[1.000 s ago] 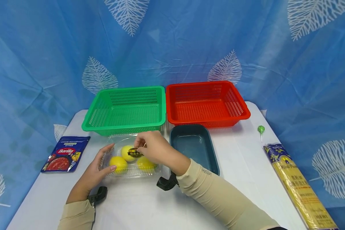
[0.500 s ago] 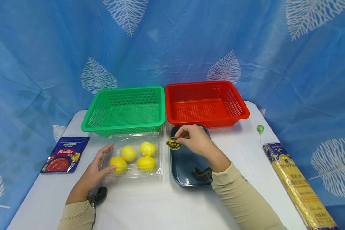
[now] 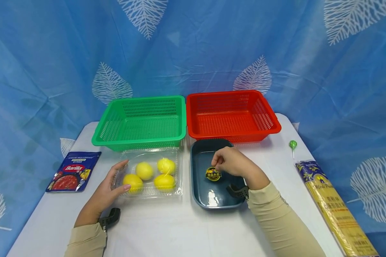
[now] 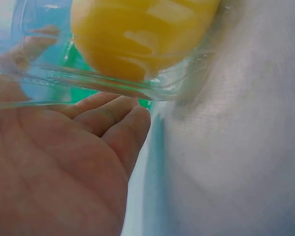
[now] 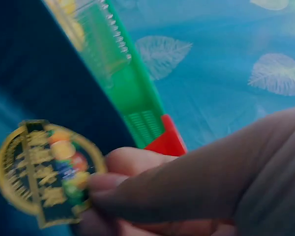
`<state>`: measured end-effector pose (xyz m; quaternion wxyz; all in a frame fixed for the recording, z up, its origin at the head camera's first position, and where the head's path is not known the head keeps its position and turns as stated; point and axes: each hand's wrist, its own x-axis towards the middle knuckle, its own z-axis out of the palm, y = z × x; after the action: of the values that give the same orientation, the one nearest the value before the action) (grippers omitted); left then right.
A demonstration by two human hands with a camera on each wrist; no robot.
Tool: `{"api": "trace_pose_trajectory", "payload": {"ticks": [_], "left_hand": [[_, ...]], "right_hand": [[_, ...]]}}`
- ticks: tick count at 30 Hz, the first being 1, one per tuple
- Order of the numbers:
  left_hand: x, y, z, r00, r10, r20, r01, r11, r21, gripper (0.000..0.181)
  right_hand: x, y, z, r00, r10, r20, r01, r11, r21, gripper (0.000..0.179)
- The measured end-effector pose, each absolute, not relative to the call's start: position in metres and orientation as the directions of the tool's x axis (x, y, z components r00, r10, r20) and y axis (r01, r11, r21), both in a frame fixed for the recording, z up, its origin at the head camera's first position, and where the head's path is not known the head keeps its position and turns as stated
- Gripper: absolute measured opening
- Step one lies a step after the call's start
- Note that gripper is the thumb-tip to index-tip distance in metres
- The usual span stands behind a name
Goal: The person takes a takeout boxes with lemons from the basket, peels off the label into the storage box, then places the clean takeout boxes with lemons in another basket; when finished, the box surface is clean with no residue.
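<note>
A clear plastic clamshell box (image 3: 177, 189) with several lemons (image 3: 164, 181) in it lies left of centre. My left hand (image 3: 104, 194) holds its left end, thumb at the front and fingers at the back. In the left wrist view, the palm (image 4: 59, 162) is beside the box, with one lemon (image 4: 137, 39) close up. My right hand (image 3: 233, 162) pinches a black and gold fruit sticker (image 3: 213, 174) between thumb and fingers, over a dark blue rectangular dish (image 3: 201, 194). The sticker (image 5: 44, 172) shows its printed face in the right wrist view.
Behind stand a green basket (image 3: 138, 145) and a red basket (image 3: 231, 135), side by side. A blue Barilla sauce pouch (image 3: 74, 171) lies at the left. At the right are a green lollipop (image 3: 293, 144) and a long yellow pasta packet (image 3: 334, 207).
My right hand has lifted the sticker off the clamshell box, carried it right, and lowered it over the blue dish. The left hand and the box have stayed in place.
</note>
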<state>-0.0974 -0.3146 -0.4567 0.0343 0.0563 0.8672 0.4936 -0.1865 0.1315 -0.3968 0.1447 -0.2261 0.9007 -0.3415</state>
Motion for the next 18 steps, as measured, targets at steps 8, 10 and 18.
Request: {"api": "trace_pose_trajectory", "payload": {"ticks": [8,10,18], "left_hand": [[-0.0960,-0.3141,-0.4563,-0.991,0.132,0.001,0.068,0.502,0.862,0.088],[-0.0960,-0.3139,-0.4561,-0.991,0.134,0.005,0.072,0.502,0.862,0.087],[-0.0962,-0.3140,-0.4551,-0.990,0.142,0.011,0.082,0.502,0.861,0.086]], "right_hand": [[-0.1834,0.1229,-0.4024,-0.865,-0.481,-0.142,-0.328,0.758,-0.563,0.015],[-0.1826,0.1224,-0.4021,-0.877,-0.458,-0.147,-0.317,0.780,-0.539,0.013],[-0.1812,0.1316,-0.3955,-0.901,-0.414,-0.131,-0.260,0.757,-0.599,0.015]]}}
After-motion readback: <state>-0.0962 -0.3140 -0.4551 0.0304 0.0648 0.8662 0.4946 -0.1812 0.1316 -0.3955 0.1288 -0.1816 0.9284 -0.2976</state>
